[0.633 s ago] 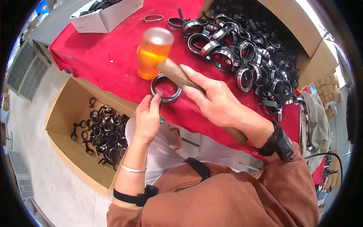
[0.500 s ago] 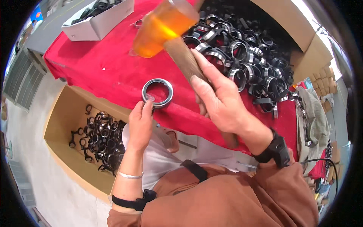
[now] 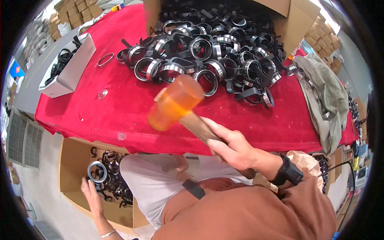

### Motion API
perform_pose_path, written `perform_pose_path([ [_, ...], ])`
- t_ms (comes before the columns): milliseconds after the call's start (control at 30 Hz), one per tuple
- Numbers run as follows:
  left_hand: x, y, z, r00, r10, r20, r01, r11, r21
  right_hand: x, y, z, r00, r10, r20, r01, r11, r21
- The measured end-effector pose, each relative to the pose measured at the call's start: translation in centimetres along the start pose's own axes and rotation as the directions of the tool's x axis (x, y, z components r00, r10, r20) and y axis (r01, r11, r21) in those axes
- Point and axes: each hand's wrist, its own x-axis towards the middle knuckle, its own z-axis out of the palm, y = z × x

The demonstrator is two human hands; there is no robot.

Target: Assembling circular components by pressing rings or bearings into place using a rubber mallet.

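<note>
I am looking down at a surface (image 3: 120, 108) draped in red cloth. My right hand (image 3: 234, 146) is wrapping its fingers tightly around the wooden handle of a mallet (image 3: 176, 104) with a translucent orange head, and I am holding it tilted above the near edge of the cloth, the head blurred and pointing up and to the left. A black watch (image 3: 289, 173) is sitting on that wrist.

My left hand (image 3: 91, 191) is reaching down to the left, below the surface, into an open cardboard box (image 3: 72, 152) on the floor. Its fingertips are pinching a round metal ring with a dark rim (image 3: 97, 171), which is hanging just above a heap of similar dark rings (image 3: 114, 182) inside the box. A thin bracelet (image 3: 107, 233) is circling that wrist.

Across the far half of the red cloth, a large pile of metal and black rings (image 3: 212, 52) is spilling out of a tall cardboard carton (image 3: 288, 20). A single thin ring (image 3: 105, 60) is lying apart to the left, near a white box (image 3: 68, 68) that is holding black parts. A grey-green cloth (image 3: 324, 92) is draping over the right end.
</note>
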Motion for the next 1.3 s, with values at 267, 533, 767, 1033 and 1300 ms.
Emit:
perform_pose_path([
  [267, 4.0, 21.0, 8.7, 0.627, 0.779, -0.016, -0.764, 0.619, 0.184, -2.2, 3.5, -2.1, 0.957, 0.126, -0.262, 0.01, 0.886, 0.463],
  [533, 10.3, 28.9, 18.1, 0.671, 0.676, 0.305, -0.716, 0.698, 0.026, -2.4, 4.0, -3.3, 0.948, 0.188, -0.256, 0.004, 0.798, 0.603],
  [767, 12.0, 32.4, 12.6, 0.721, 0.681, 0.13, -0.59, 0.702, -0.399, -1.3, 3.7, -3.9, 0.947, 0.046, -0.319, 0.134, 0.845, 0.518],
  [1033, 1.8, 27.3, 7.4, 0.576, 0.806, 0.136, -0.528, 0.494, -0.691, 4.3, -1.3, -3.9, 0.972, -0.048, -0.23, 0.157, 0.863, 0.481],
  [1300, -1.9, 24.5, 7.5, 0.569, 0.819, 0.076, -0.576, 0.463, -0.673, 4.9, -2.0, 2.1, 0.939, 0.075, 0.337, -0.256, 0.806, 0.534],
])
